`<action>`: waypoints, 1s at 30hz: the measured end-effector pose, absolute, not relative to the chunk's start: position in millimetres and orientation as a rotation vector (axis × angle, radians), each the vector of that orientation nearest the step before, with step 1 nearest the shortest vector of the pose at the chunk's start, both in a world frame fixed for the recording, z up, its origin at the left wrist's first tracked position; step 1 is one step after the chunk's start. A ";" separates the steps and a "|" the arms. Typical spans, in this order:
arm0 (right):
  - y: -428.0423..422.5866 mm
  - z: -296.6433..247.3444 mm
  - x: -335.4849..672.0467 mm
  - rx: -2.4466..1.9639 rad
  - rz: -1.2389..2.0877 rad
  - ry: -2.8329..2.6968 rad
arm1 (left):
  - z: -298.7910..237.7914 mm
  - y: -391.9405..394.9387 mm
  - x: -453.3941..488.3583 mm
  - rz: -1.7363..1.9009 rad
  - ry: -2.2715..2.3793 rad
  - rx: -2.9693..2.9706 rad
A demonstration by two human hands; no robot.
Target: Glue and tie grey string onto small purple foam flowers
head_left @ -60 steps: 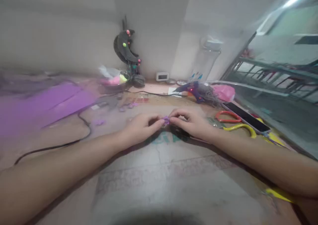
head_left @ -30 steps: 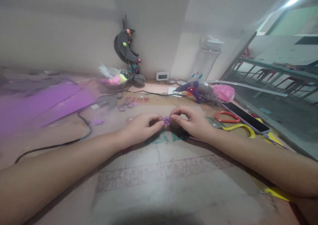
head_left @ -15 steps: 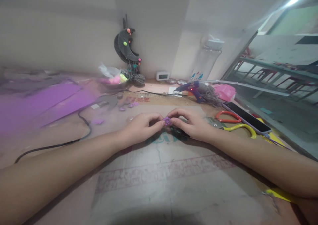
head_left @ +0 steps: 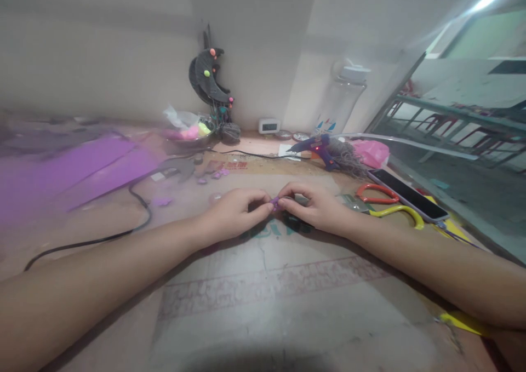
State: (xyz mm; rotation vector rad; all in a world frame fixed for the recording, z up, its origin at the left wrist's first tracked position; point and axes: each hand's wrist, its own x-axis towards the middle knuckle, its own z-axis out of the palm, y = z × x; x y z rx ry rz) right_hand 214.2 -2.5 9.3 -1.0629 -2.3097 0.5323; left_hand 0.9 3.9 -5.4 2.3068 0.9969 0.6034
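Note:
A small purple piece (head_left: 275, 203), much like the flower-shaped cut-outs on the table, is pinched between both hands over the middle of the work surface. My left hand (head_left: 234, 212) grips its left side between thumb and forefinger. From the other side, thumb and forefinger of my right hand (head_left: 314, 207) close on it too. Fingertips cover most of the piece, so its exact shape is hidden. Several purple cut-outs (head_left: 221, 173) lie beyond my left hand, and another purple cut-out (head_left: 163, 201) rests farther left.
Purple sheets (head_left: 110, 166) lie at left beside a black cord (head_left: 139, 196). At the back are a glue gun (head_left: 318, 146), grey yarn (head_left: 343, 155), a small digital clock (head_left: 269, 126) and a clear bottle (head_left: 343, 101). Scissors (head_left: 396, 210) and a phone (head_left: 409, 194) lie right.
The purple piece has been turned between the fingertips and now shows less of its face. My right hand has shifted slightly; both arms otherwise hold their place.

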 end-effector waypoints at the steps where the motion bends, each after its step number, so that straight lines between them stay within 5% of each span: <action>1: -2.4 9.0 214.2 -1.055 0.525 -2.314 | -5.8 4.2 0.9 0.605 0.993 2.311; 30: -2.4 4.4 214.9 -1.058 0.668 -2.092 | -1.7 3.2 2.9 0.759 1.100 2.006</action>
